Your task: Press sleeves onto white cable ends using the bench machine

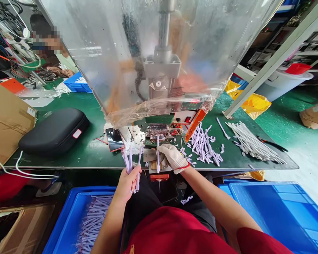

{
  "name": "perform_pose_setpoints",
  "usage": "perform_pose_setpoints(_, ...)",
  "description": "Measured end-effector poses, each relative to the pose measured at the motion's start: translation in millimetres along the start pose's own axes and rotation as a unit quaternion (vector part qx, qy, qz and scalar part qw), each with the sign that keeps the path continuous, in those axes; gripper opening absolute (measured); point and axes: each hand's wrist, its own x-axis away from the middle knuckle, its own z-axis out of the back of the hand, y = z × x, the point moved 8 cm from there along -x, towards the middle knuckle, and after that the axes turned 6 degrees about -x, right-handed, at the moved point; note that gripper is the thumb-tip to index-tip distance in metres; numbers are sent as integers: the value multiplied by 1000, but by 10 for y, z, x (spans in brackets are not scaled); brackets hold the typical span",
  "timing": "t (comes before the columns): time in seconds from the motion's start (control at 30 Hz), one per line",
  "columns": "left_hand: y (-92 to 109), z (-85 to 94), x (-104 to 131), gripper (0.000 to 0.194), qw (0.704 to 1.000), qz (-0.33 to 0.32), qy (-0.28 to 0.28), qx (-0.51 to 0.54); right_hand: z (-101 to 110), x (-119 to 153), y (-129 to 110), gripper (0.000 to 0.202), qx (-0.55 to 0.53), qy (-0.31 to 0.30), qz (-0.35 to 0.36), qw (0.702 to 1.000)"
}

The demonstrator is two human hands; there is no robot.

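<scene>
At the front edge of the green bench (95, 158), one lavender strip (158, 155) is pinched between the thumb and fingers of the gloved right hand (171, 156), and its far end is held up against or just before the metal fixture (159, 130); which of the two cannot be told. Several more lavender strips (126, 160) are clasped, fanned out, in the closed fingers of the bare left hand (128, 181), which is held nearer the body. Above the fixture, a cylinder (164, 30) is seen through a clear guard (106, 56). To the right, a loose heap of strips (204, 146) is scattered beside a bundle of long pale rods (254, 143); to the left, a phone (114, 138) and a black case (54, 130) are laid. Below, more strips are piled in a blue tray (65, 218).
</scene>
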Motion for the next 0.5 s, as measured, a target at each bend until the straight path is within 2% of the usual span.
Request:
perform_pose_setpoints(0.27, -12, 61, -4, 45, 1000, -1, 21, -19, 18, -63, 9, 24, -23, 1, -11, 1000)
perform_pose_setpoints(0.4, 37, 16, -2, 50, 998, -23, -8, -63, 0, -77, 28, 26, -25, -1, -11, 1000)
perform_pose_setpoints(0.5, 123, -5, 1, 46, 992, -38, -34, -118, 47, -1, -95, 31, 29, -5, -8, 1000)
